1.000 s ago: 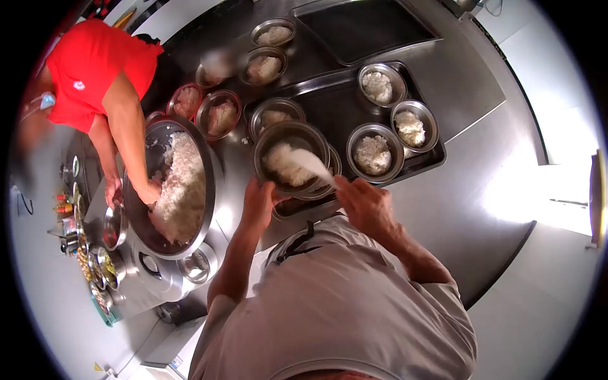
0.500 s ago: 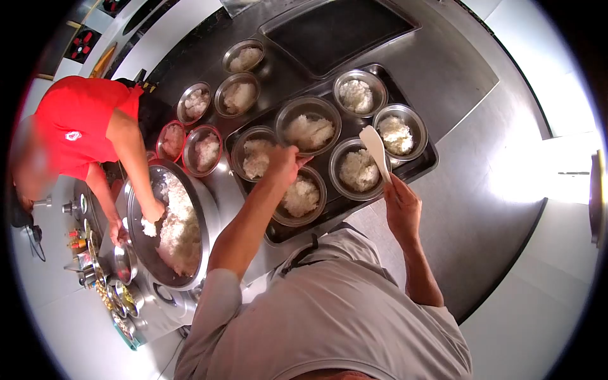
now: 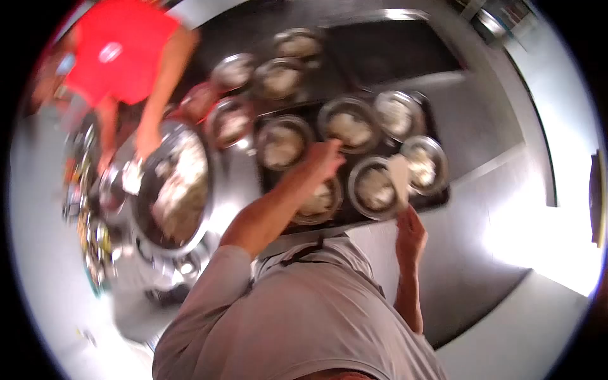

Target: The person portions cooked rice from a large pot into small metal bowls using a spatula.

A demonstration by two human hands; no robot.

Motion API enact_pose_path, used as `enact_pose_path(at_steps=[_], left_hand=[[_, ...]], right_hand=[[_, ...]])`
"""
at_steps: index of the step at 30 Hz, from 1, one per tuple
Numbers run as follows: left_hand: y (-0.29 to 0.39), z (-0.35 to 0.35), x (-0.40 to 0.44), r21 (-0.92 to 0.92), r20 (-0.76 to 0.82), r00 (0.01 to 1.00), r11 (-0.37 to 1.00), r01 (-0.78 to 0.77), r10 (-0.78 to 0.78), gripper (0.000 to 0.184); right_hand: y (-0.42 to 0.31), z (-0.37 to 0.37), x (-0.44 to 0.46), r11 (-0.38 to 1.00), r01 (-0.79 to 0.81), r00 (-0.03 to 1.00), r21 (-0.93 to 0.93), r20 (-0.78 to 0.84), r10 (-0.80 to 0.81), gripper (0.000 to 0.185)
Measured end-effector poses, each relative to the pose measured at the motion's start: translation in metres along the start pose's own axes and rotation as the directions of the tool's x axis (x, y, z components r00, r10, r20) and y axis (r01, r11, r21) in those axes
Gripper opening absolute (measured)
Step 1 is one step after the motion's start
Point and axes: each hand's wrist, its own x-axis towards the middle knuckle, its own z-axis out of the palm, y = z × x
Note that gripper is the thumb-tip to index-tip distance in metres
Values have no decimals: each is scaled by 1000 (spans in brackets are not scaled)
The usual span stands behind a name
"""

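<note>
My left hand (image 3: 324,159) is at the near rim of a round metal bowl (image 3: 326,138) with white rice (image 3: 350,128) in it. Its fingers appear closed on that rim, though motion blurs them. In my right hand (image 3: 411,231) is a pale rice paddle (image 3: 398,177), held by the handle with its blade pointing up. The blade overlaps the view between two rice bowls on the dark tray (image 3: 434,201): a nearer bowl (image 3: 356,206) and a bowl to the right (image 3: 437,149). My left forearm partly hides another rice bowl (image 3: 316,204).
At left, a co-worker in a red shirt (image 3: 126,50) reaches over a large pot of rice (image 3: 180,190), a white clump near one hand. More rice bowls (image 3: 278,82) stand behind the tray. Farther back lies a second dark tray (image 3: 399,54).
The view has shifted, so the scene sits further right and is blurred. Both my hands keep nearly the same places beside the bowls. The co-worker's hand and rice clump have moved toward the pot's left rim.
</note>
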Motion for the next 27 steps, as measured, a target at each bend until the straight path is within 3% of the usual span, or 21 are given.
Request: enact_pose_path(at_steps=[1,2,4,7,8,10,14,15,17,19,21,23,25,26,27], left_hand=[[2,1,-6,-558,-54,950,799,225,-306,37],[-24,11,6,-741,-101,976,669,55,-192,33],[-35,2,-42,-707,-14,996,703,-72,89,25],[-37,-20,-122,-551,6,972,813,-191,233,24],[-43,-27,-145,-565,-26,971,798,-210,237,24],[-59,-43,-187,-501,-117,968,828,-252,224,28],[-109,-82,-265,-508,-207,930,779,-367,303,31],[-123,-90,-283,-509,-253,924,773,-378,285,30],[-151,-101,-317,-524,-320,912,754,-397,258,29],[-181,-110,-348,-530,-495,849,711,-462,183,26],[-229,-121,-369,-419,-605,789,799,-432,109,25],[-252,-136,-399,-296,-767,627,941,-162,-134,29],[-298,-144,-408,-89,-973,208,994,65,-101,23],[-314,-152,-417,-87,-989,107,984,157,-105,27],[-331,-163,-425,-90,-996,8,965,245,-94,31]], right_hand=[[0,7,2,994,-52,999,100,6,51,28],[9,9,5,983,-103,995,153,30,99,30],[-10,17,8,990,-88,994,113,77,79,27],[-11,40,15,975,24,982,221,176,-64,24],[-17,49,17,975,40,975,219,204,-86,24],[-34,71,20,963,259,924,74,271,-270,26],[-95,117,6,906,372,771,203,476,-423,24],[-109,129,-3,900,385,749,206,501,-435,24],[-130,152,-20,940,196,671,280,660,-336,22],[-143,176,-31,915,294,589,276,701,-401,20],[-146,200,-44,924,235,508,301,772,-381,19],[-151,221,-58,889,376,469,260,774,-425,19],[-167,233,-84,899,277,457,339,776,-434,18],[-176,232,-91,949,195,430,246,848,-309,17],[-177,237,-98,948,209,426,241,850,-310,17]])
